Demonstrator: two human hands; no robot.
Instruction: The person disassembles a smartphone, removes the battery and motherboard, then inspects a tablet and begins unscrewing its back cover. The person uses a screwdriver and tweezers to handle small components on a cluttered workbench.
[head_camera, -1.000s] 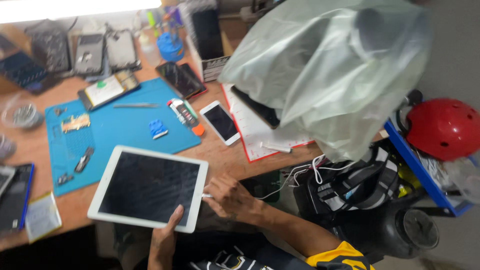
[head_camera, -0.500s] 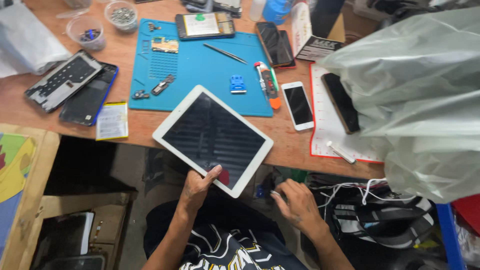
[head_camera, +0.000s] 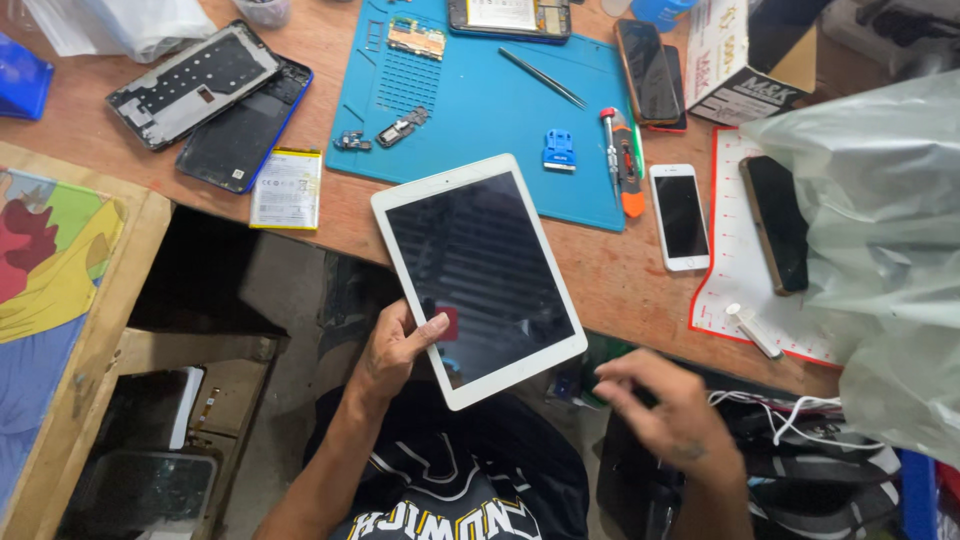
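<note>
At the near edge of the wooden table, the left hand has its grip closed on one white flat tablet with a dark screen. The right hand hangs loose, holding nothing. Three whole phones lie nearby: one white, two dark.

Single head-worn view, aimed steeply downward

The scene was seen from above the seated person, at close range. The wooden workbench was framed across the upper part, with its blue mat toward the top edge, while the person's lap and forearms were taken in below. No second view was provided.
</note>
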